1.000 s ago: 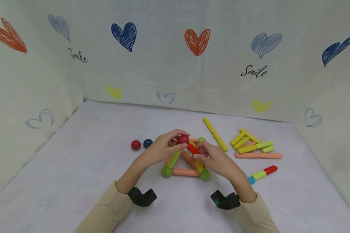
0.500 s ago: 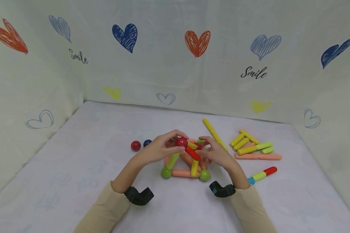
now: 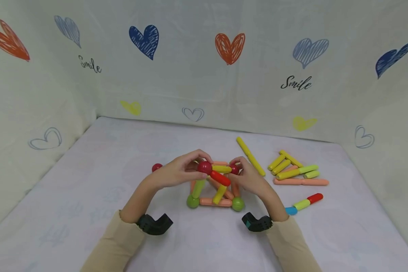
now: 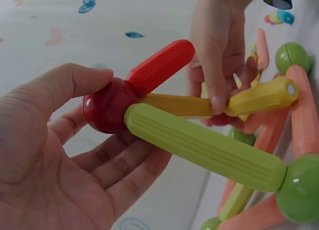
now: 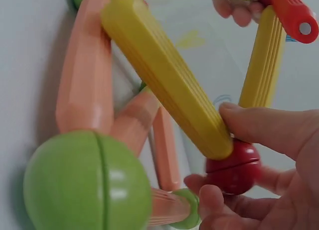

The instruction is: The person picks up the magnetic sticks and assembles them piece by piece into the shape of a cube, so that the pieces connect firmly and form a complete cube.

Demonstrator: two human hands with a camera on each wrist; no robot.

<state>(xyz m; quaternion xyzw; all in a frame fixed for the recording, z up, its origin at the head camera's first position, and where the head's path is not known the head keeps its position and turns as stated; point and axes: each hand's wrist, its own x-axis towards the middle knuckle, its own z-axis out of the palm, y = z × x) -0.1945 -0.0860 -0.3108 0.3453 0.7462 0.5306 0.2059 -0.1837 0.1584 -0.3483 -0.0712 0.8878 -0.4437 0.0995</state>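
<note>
My left hand (image 3: 176, 172) pinches a red magnetic ball (image 4: 110, 105) between thumb and fingers. From it run a short red rod (image 3: 221, 178) with a free end, a lime rod (image 4: 204, 145) down to a green ball (image 3: 192, 201), and a yellow rod (image 3: 221, 169). That yellow rod reaches a second red ball (image 5: 233, 168), which my right hand (image 3: 253, 177) grips. A second yellow rod (image 5: 169, 75) slants from this ball, its far end overlapping the orange rods (image 3: 216, 202) of the base. Another green ball (image 3: 238, 204) marks the base's near right corner.
Loose yellow, lime and orange rods (image 3: 300, 182) lie right of the frame. A long yellow rod (image 3: 251, 156) lies behind my right hand. Nearer is a blue, lime and red stick (image 3: 302, 204). A loose red ball (image 3: 157, 167) is left, partly behind my left hand.
My right hand has let go of the red rod and now holds the right red ball. The slanting yellow rod's lower end has swung left, off the near right green ball. My left hand shifted left.
</note>
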